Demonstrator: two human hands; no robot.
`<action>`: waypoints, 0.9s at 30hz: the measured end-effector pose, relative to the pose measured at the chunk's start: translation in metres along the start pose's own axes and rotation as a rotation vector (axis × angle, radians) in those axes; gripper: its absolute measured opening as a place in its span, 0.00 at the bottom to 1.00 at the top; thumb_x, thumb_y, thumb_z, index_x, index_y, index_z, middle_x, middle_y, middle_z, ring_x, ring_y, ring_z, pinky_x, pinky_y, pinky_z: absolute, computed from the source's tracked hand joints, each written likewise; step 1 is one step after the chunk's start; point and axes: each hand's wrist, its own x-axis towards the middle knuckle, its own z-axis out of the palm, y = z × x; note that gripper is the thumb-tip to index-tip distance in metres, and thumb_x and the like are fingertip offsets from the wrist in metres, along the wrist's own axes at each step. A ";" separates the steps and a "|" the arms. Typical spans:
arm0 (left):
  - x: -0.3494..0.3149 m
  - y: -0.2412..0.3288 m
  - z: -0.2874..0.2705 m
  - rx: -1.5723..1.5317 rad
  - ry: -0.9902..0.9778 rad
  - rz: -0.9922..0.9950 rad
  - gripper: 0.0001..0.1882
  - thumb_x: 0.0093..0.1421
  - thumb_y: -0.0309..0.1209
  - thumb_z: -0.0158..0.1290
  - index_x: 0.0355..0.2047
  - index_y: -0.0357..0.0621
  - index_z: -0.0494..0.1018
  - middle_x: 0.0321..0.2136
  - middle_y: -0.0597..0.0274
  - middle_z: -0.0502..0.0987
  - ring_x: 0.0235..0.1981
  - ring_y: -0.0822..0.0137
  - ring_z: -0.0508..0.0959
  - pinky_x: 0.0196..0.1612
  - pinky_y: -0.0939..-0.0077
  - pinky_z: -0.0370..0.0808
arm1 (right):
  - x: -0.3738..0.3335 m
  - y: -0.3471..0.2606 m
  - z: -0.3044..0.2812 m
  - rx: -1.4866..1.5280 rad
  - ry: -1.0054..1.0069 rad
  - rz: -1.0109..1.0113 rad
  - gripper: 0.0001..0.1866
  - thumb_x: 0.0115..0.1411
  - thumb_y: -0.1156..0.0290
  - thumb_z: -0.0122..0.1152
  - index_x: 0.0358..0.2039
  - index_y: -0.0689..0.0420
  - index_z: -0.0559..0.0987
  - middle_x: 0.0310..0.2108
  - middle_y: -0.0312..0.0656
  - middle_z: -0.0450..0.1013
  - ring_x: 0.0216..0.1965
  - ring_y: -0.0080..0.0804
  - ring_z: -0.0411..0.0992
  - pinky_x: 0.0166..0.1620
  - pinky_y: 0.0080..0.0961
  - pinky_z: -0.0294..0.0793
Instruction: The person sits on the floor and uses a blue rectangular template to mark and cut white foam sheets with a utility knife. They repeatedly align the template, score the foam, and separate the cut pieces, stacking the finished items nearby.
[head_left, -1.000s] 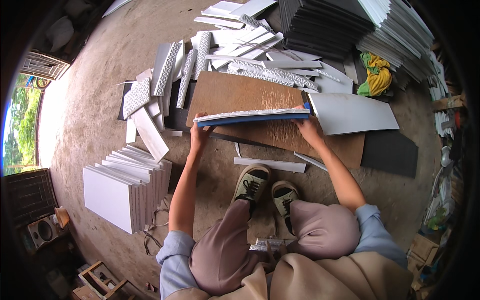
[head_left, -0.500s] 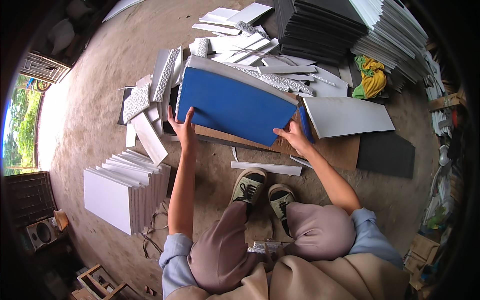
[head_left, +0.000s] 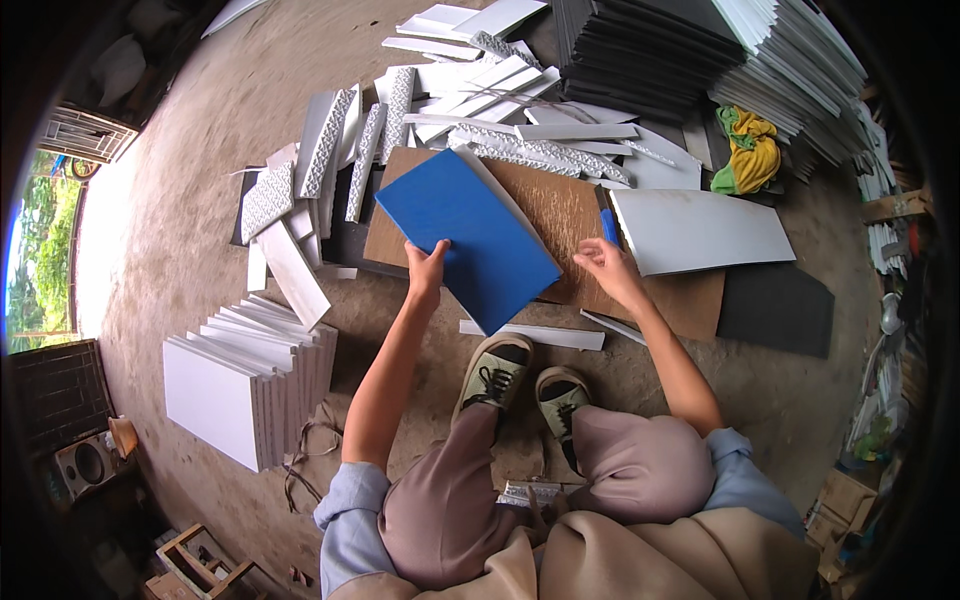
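My left hand [head_left: 427, 268] grips the lower left edge of a rectangular blue board [head_left: 468, 240], its thumb on the upper face. Turned at a slant, the board is held above a worn brown wooden board [head_left: 545, 195]; a pale sheet [head_left: 508, 192] shows along its upper right edge. My right hand [head_left: 610, 268] is apart from the blue board, fingers partly spread and nothing visible in them. Just beyond those fingers lies a blue-handled tool [head_left: 608, 225], beside a white foam board [head_left: 700, 232]. Its far end is hard to make out.
White and textured foam offcuts [head_left: 480, 95] are heaped beyond the wooden board. Stacks of black sheets [head_left: 650, 60] and white sheets [head_left: 790, 70] stand at the far right, near a yellow-green cloth [head_left: 748, 150]. Cut white panels [head_left: 215, 395] stand upright at left. A black sheet [head_left: 775, 310] lies right.
My right hand has let go of the blue board and moved slightly right. The board has turned clockwise and come nearer in my left hand, uncovering the wooden board and textured strips.
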 end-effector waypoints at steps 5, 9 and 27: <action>-0.001 -0.006 -0.006 0.275 0.062 -0.021 0.32 0.47 0.33 0.56 0.48 0.35 0.52 0.40 0.50 0.64 0.42 0.60 0.66 0.46 0.71 0.63 | 0.030 -0.014 0.032 0.037 0.048 -0.217 0.14 0.49 0.75 0.56 0.38 0.61 0.71 0.35 0.42 0.69 0.31 0.31 0.70 0.36 0.22 0.72; -0.005 -0.007 -0.004 0.868 0.215 0.093 0.43 0.43 0.36 0.59 0.54 0.34 0.48 0.44 0.41 0.58 0.48 0.48 0.56 0.51 0.62 0.57 | 0.047 -0.023 0.064 0.054 0.019 -0.350 0.16 0.48 0.78 0.56 0.40 0.61 0.70 0.36 0.43 0.67 0.32 0.31 0.69 0.36 0.23 0.72; -0.012 0.000 -0.020 0.881 0.131 0.346 0.44 0.40 0.33 0.61 0.53 0.35 0.49 0.42 0.46 0.58 0.40 0.48 0.65 0.43 0.63 0.65 | 0.065 -0.025 0.077 0.127 -0.121 -0.259 0.24 0.43 0.79 0.60 0.44 0.57 0.71 0.38 0.39 0.68 0.34 0.26 0.67 0.37 0.19 0.70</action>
